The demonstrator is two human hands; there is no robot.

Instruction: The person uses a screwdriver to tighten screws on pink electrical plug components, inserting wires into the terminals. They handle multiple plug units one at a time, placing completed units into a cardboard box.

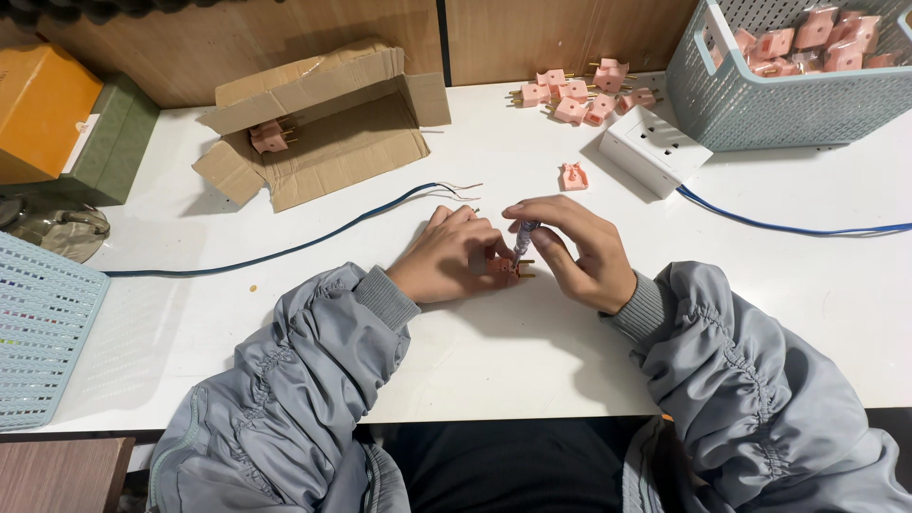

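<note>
- Left hand (pixel 448 261) pinches a small pink plastic plug piece with brass pins (pixel 506 268) against the white desk (pixel 532 351)
- Right hand (pixel 581 249), fingers closed, holds a slim screwdriver-like tool (pixel 523 239) upright, just above the piece

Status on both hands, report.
Left hand pins pink plug part on table. Right hand holds small screwdriver on it. Nothing obstructing.

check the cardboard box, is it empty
No, one pink plug part lies inside the open cardboard box at its left end.
</note>
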